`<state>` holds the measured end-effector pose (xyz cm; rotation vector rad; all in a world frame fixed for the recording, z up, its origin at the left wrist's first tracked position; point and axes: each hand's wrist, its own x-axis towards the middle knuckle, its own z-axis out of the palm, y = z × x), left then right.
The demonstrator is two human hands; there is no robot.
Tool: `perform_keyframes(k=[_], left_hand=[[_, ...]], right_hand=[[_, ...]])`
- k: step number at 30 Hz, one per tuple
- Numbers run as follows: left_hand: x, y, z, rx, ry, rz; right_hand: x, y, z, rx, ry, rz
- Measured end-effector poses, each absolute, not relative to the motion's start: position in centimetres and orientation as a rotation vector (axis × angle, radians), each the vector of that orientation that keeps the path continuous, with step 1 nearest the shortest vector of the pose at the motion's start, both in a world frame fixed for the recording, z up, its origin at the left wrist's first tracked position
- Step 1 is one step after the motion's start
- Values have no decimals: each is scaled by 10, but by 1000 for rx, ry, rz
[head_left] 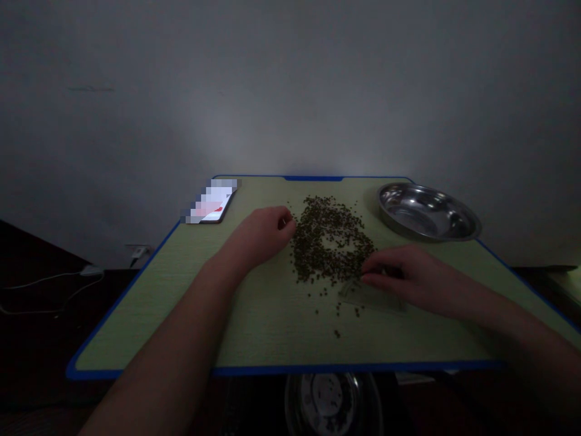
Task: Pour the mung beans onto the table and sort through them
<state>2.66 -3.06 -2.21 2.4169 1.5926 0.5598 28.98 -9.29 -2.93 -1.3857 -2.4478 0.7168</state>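
Dark grains (308, 260) lie on the green table (254, 339) between the loosely curled left hand (263, 235) and half-pinched right hand (411, 272); I cannot tell what either holds. Something transparent (376, 298) near the latter is indistinct; below, a steel bowl (370, 402) is cropped.

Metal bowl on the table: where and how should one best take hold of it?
Probably pinch the metal bowl by its near rim, coming from the near side, where the right hand is: the bowl's mouth faces up, and its raised rim looks thin.
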Motion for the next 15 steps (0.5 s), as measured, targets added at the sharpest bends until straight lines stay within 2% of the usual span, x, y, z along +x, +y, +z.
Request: perform_keyframes(k=[15], left_hand=[[26, -31, -22, 2432, 1576, 578]], right_hand=[[264, -97, -32, -1290, -2491, 679]])
